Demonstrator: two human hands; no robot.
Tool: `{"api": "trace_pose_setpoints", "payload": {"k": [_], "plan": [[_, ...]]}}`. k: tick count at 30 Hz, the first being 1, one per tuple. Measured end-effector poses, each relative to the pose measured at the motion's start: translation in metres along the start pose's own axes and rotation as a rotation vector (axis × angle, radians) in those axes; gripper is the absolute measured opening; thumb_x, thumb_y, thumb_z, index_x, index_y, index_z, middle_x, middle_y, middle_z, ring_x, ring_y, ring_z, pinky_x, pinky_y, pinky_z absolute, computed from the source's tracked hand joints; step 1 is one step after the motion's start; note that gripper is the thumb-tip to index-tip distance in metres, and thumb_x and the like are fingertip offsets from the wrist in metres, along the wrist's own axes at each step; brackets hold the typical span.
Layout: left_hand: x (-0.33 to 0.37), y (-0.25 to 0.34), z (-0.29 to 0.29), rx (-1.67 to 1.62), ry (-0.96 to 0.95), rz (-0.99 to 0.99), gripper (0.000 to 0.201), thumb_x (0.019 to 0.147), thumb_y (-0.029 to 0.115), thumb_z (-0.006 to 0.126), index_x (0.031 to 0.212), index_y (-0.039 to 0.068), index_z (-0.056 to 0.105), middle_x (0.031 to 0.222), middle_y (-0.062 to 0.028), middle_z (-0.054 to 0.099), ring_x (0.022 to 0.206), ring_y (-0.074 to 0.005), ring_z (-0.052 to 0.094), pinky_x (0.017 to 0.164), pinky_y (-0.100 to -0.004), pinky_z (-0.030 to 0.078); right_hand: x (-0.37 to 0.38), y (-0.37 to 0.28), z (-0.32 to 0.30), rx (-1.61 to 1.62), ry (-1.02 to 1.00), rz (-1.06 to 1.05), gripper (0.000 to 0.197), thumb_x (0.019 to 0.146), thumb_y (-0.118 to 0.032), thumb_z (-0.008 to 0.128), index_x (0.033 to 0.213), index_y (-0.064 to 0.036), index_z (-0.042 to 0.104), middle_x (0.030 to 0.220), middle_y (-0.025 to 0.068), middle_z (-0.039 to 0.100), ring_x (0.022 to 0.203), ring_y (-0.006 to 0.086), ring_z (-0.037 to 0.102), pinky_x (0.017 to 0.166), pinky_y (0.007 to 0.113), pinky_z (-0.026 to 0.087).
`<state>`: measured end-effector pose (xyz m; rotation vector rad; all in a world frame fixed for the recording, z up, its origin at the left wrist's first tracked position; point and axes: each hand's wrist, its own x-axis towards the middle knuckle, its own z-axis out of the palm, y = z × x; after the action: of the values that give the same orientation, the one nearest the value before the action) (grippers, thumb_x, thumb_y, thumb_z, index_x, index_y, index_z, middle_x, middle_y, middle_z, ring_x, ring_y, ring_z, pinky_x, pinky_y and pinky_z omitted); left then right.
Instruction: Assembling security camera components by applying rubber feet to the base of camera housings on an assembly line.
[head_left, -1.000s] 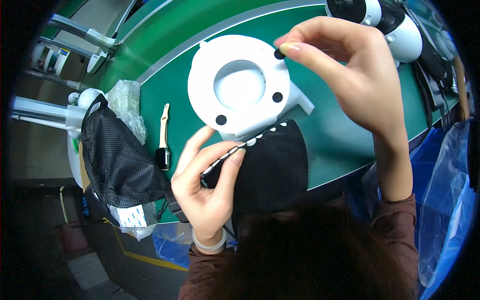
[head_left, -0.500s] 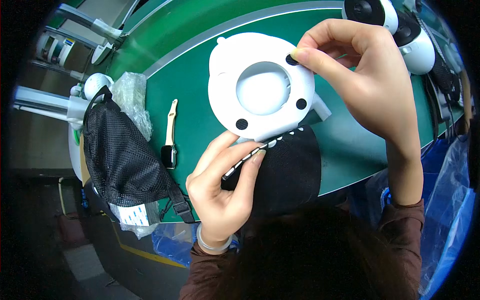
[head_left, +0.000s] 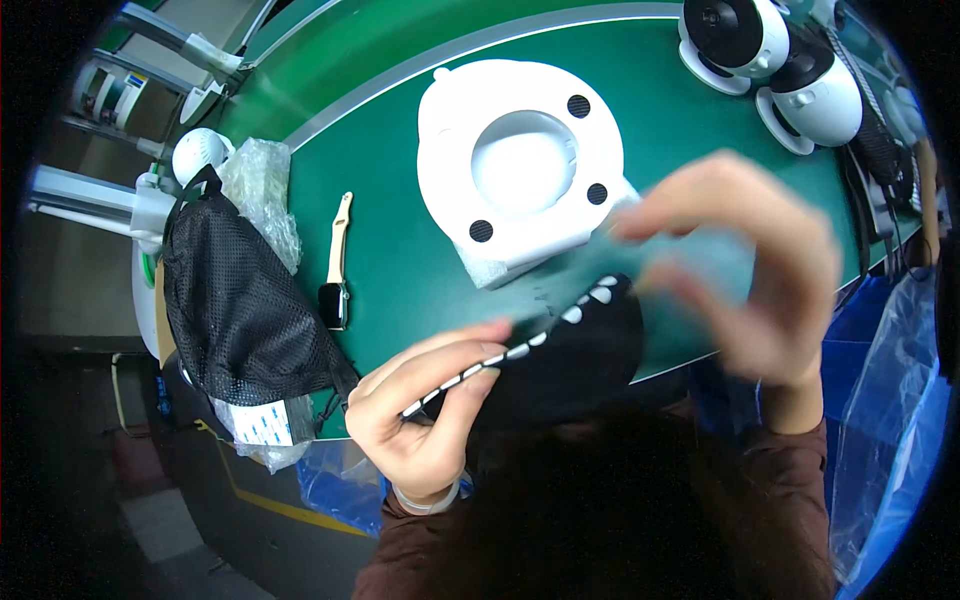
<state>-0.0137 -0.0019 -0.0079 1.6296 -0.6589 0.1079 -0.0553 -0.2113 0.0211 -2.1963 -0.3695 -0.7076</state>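
My left hand [head_left: 425, 415] pinches a thin dark sheet [head_left: 478, 370] between thumb and fingers. White rounded spots line the edge of that sheet, which slants up to the right. Beyond it, a white rounded plastic housing [head_left: 445, 180] rests on the table with a large round opening. Three black textured round pads are stuck around the opening, one of them a lower-right pad [head_left: 597, 194]. My right hand [head_left: 745, 270] is in the air right of the sheet, near its upper end; its fingers are smeared by motion.
A wristwatch with a pale strap [head_left: 339, 250] lies on the green table [head_left: 385, 200]. At left sit a black mesh bag [head_left: 245, 300] and clear bubble wrap [head_left: 262, 185]. White-and-black camera-like devices [head_left: 830, 105] stand at back right. Blue plastic bags [head_left: 890, 400] hang at lower right.
My right hand has left the pad at the housing's upper right and moved down toward me. My left hand drew the sheet down and left, away from the housing, which now rests slightly higher.
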Motion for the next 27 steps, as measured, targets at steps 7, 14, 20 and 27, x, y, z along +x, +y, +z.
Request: {"api": "trace_pose_setpoints", "payload": {"k": [7,14,20,27], "plan": [[0.005,0.01,0.005,-0.121,-0.095,-0.167,0.021,0.054,-0.008,0.065,0.075,-0.005,0.063,0.065,-0.0099,0.063,0.049,-0.0103,0.052,0.046,-0.0196,0.037,-0.021,-0.01,0.019,0.08,-0.135,0.017,0.022,0.057,-0.005,0.069,0.078,-0.0066,0.063,0.071,0.0051,0.059,0.068,0.0204,0.057,0.059,0.027,0.045],[0.001,0.003,0.004,0.103,-0.076,0.08,0.017,0.055,-0.008,0.065,0.071,-0.003,0.064,0.063,-0.0087,0.062,0.045,-0.0086,0.048,0.043,-0.0185,0.034,-0.023,-0.014,0.023,-0.13,-0.019,-0.063,0.015,0.059,-0.008,0.068,0.072,-0.01,0.061,0.073,0.0001,0.06,0.077,0.0178,0.058,0.074,0.033,0.046],[0.002,0.006,0.006,0.212,-0.11,0.048,0.015,0.057,-0.009,0.064,0.071,-0.003,0.063,0.063,-0.0095,0.062,0.047,-0.0104,0.052,0.046,-0.0192,0.038,-0.026,-0.017,0.028,-0.412,0.014,-0.32,0.011,0.062,-0.008,0.059,0.071,-0.0035,0.056,0.08,0.0073,0.061,0.081,0.0238,0.06,0.077,0.038,0.045],[0.01,-0.007,0.003,0.198,0.051,0.121,0.014,0.062,-0.008,0.063,0.075,-0.003,0.063,0.089,-0.0197,0.06,0.071,-0.0156,0.059,0.066,-0.0219,0.045,0.01,-0.016,0.02,-0.131,0.133,-0.264,0.006,0.065,-0.003,0.058,0.071,-0.0023,0.057,0.082,0.0107,0.06,0.084,0.0245,0.058,0.074,0.032,0.045]]}}
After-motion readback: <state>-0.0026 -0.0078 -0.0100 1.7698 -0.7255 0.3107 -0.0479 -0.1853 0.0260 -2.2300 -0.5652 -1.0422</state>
